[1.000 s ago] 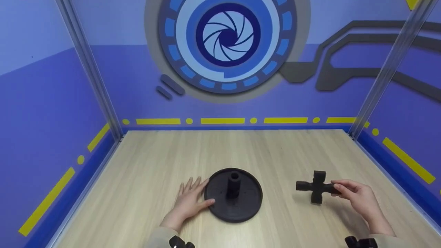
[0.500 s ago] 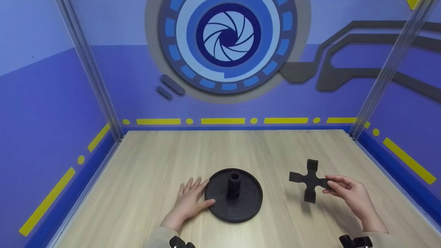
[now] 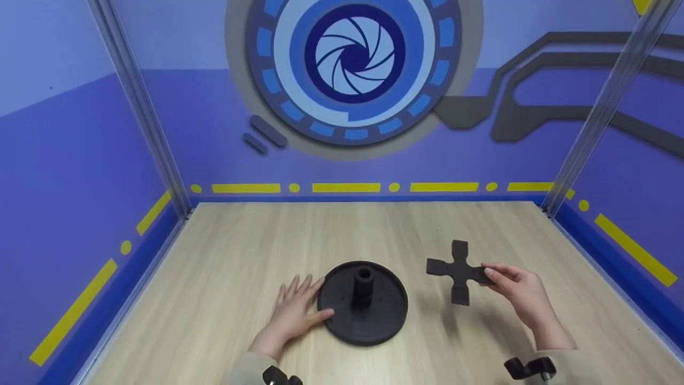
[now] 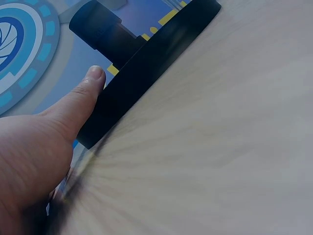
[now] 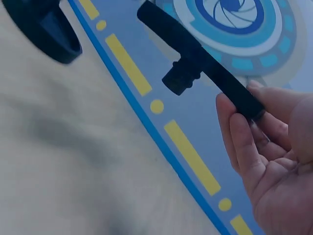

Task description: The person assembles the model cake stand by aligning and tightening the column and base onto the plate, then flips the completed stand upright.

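A round black base [image 3: 342,321] with a raised rim lies on the table, a hollow upright post [image 3: 363,289] at its centre. My left hand [image 3: 294,315] rests at the base's left side, fingers spread on the table and thumb on the rim. To the right, my right hand [image 3: 521,291] pinches one arm of a flat black cross-shaped piece [image 3: 459,271] between thumb and fingers. That piece is held above the table, its shadow below it. In the right wrist view, a short ribbed stub [image 5: 182,78] juts from its underside.
The pale wooden table [image 3: 256,230] is bounded by blue-purple panels [image 3: 80,187] at the back and sides. Metal posts [image 3: 144,117] stand at the back corners. A black wrist mount [image 3: 530,368] sits on the right sleeve.
My right hand has lifted the cross-shaped piece and moved it left toward the base, turning its flat face more into view. My left hand and the base have stayed put.
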Available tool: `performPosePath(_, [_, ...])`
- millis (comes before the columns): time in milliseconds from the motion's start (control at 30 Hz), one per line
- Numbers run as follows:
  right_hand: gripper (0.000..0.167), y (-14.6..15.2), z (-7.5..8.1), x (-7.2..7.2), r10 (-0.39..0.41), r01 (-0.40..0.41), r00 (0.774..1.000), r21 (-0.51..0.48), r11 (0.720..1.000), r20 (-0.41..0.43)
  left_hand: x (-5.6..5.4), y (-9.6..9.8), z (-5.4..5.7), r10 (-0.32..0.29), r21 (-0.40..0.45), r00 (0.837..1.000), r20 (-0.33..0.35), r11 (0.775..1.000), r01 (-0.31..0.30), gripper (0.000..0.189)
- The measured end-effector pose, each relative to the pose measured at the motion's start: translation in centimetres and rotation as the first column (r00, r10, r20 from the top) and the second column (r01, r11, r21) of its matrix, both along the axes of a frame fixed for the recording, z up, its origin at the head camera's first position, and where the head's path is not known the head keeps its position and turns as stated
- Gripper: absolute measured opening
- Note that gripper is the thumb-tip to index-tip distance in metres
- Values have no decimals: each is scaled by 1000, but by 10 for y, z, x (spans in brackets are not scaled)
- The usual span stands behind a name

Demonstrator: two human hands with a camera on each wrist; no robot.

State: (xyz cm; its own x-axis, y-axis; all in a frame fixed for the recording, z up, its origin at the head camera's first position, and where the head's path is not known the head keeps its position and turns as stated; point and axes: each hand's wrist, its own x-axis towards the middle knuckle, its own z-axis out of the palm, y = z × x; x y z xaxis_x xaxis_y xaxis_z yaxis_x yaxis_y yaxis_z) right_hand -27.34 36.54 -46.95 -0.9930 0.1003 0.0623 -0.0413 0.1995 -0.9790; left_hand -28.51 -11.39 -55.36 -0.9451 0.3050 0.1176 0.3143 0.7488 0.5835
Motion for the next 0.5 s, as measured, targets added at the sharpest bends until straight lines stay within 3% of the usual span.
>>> performPosePath(133, [34, -20, 5, -5, 36, -35, 999, -86, 996, 10, 1, 1, 1, 6, 3, 1000, 15, 1000, -6, 88])
performPosePath(500, [22, -80, 20, -20, 27, -18, 999, -192, 981, 40, 0, 0, 1, 3, -13, 1000, -3, 1000, -3, 88])
